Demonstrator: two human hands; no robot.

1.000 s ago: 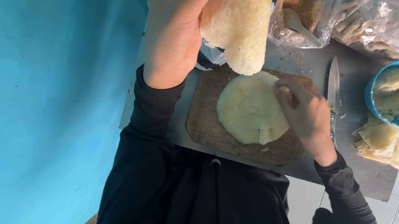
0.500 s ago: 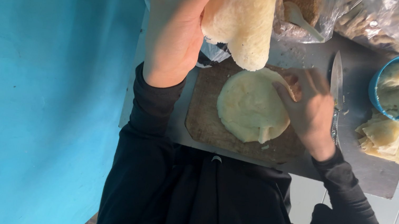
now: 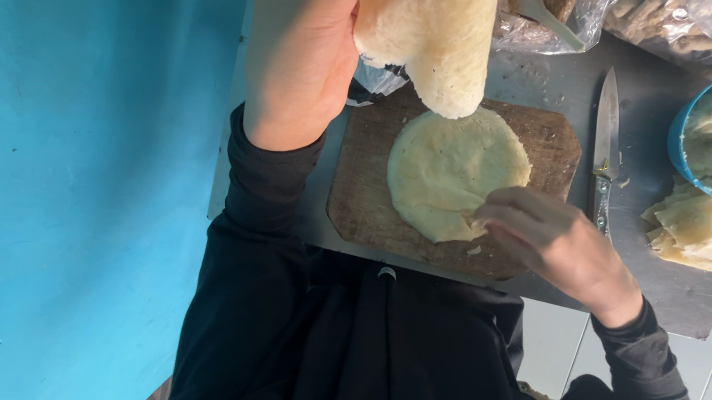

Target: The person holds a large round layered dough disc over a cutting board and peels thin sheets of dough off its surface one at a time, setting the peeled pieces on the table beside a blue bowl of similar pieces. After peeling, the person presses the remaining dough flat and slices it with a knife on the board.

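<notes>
Left hand grips a raised flatbread; right hand pinches the dough disc on the board.

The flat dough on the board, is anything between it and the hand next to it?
No. The right hand already touches the edge of the dough on the board; nothing lies between them.

Pale round flatbread: lies flat on the wooden board, centre of frame, lower right edge pinched. Second flatbread: cream, rough-textured, folded over, hangs upright at top centre, its lower end overlapping the round one.
</notes>
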